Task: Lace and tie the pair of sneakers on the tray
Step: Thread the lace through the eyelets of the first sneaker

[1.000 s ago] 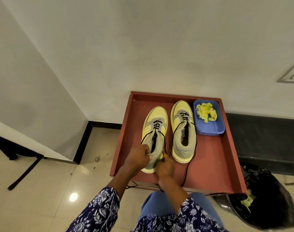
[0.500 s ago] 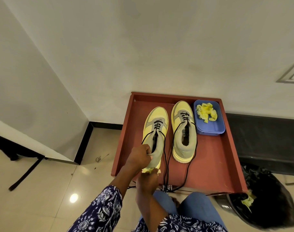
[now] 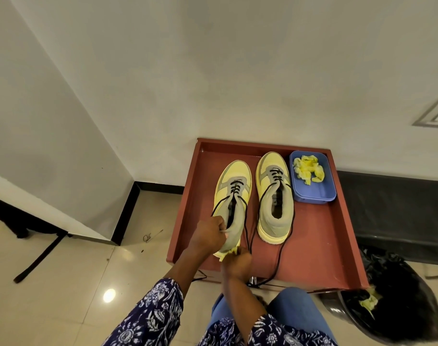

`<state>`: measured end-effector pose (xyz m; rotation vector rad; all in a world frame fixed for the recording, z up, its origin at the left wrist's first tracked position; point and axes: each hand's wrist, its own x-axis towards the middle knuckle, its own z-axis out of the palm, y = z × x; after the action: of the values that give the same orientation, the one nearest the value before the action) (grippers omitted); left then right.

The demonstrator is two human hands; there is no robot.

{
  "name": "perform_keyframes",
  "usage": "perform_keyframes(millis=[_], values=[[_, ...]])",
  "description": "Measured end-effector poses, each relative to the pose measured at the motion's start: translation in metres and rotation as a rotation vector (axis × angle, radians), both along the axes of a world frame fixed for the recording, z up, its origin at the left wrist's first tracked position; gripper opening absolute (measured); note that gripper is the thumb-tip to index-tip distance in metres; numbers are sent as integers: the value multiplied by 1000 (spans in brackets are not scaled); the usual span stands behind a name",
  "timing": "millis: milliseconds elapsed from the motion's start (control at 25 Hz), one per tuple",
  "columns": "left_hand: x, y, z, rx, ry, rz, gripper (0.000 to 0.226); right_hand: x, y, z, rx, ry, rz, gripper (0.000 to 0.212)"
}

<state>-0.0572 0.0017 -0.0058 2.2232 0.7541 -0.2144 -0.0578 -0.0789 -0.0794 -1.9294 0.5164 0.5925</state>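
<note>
Left hand clamped on heel collar of left yellow-grey suede sneaker; right hand pinching crumpled yellow paper wad at heel. Steady shoe, draw stuffing clear, avoid snagging loose black laces.

I count two sneakers on one red tray: the left sneaker and the right sneaker, each with one black lace. I see one blue container on the tray, and inside it one heap of yellow crumpled paper; how many pieces, I cannot tell. Two hands are in my view, the left hand and the right hand. Beside the tray stands one black bin bag.
</note>
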Motion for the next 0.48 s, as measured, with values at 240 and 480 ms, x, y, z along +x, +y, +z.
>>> perform_keyframes(millis=[240,480], values=[[-10,0,-5,39,-25,49,5,13,-13,15,28,-46,120,28],[-31,5,-3,87,-41,66,13,20,-32,30,308,-44,-45,26]])
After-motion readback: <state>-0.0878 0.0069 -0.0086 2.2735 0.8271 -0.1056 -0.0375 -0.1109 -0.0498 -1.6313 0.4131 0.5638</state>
